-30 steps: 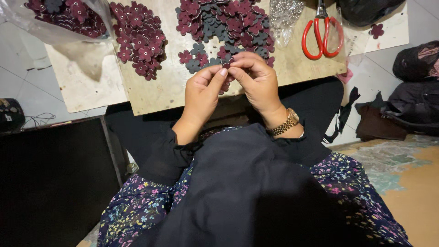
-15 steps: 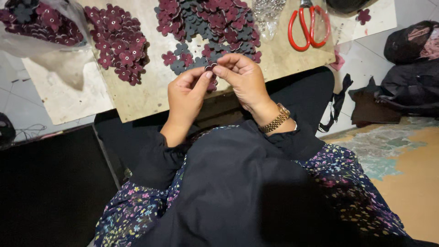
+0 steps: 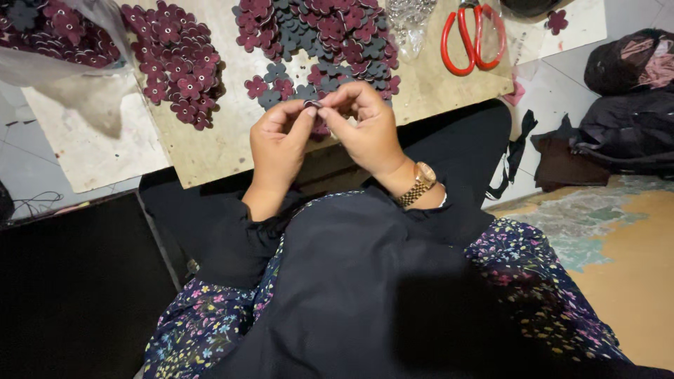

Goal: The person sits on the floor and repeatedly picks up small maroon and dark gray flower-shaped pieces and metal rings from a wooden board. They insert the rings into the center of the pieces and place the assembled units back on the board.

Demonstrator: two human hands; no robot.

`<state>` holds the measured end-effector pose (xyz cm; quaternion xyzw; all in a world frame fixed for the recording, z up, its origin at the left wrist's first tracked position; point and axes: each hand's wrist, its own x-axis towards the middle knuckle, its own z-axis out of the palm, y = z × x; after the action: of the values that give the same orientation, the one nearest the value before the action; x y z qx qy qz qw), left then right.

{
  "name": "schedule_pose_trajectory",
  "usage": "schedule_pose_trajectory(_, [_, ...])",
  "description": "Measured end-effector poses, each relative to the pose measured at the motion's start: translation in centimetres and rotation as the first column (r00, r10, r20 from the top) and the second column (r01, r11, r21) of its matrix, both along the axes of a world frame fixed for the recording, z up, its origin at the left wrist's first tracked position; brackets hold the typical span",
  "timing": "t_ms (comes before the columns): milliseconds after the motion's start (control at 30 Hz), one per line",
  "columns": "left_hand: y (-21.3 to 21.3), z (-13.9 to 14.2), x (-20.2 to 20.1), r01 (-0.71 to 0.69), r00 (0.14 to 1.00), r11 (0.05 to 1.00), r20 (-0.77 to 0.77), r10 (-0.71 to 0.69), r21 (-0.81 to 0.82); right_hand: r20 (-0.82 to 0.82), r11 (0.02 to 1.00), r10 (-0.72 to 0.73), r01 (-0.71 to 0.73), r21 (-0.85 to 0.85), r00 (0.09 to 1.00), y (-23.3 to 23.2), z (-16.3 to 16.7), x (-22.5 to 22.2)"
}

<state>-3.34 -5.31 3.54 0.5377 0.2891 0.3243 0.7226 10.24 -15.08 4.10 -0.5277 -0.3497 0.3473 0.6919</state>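
Note:
My left hand [image 3: 279, 144] and my right hand [image 3: 363, 128] meet fingertip to fingertip over the near edge of a wooden board [image 3: 225, 140]. Between them they pinch a small dark flower-shaped piece [image 3: 312, 104]; most of it is hidden by my fingers. Just beyond my hands lies a heap of maroon and grey fabric flowers [image 3: 316, 35]. A second pile of maroon flowers [image 3: 175, 60] lies to the left. A gold watch [image 3: 420, 182] is on my right wrist.
Red-handled scissors [image 3: 472, 35] lie at the board's far right, beside a clear bag of small beads [image 3: 409, 21]. A plastic bag of more flowers [image 3: 49, 35] sits far left. Dark bags [image 3: 625, 105] rest on the floor to the right.
My hands have stayed together on the small piece. The view has shifted, so the board and piles sit slightly higher and further left in the picture.

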Motion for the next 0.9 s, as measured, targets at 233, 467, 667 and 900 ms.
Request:
schedule_pose_trajectory(233, [1.1,-2.2,-0.5,-0.075,0.997,0.997,-0.013,0.076,0.031,0.427,0.986,-0.065,0.123,-0.109,0.902,0.0,1.0,1.7])
schedule_pose_trajectory(467, [3.2,-3.8,-2.1,-0.184,0.981,0.978,0.040,0.189,-0.099,0.831,0.866,-0.291,0.499,0.018,0.474,-0.4,-3.0,12.6])
schedule_pose_trajectory(667, [4.4,-2.5,-2.3,-0.178,0.971,0.938,0.099,0.216,-0.297,0.929,0.881,-0.146,0.472,-0.034,0.339,0.5,-6.1,15.8])
schedule_pose_trajectory(900, [4.2,-2.7,-2.3,-0.209,0.978,0.966,-0.040,0.205,-0.152,0.936,0.886,-0.075,0.453,-0.096,0.344,0.4,-5.6,15.8])
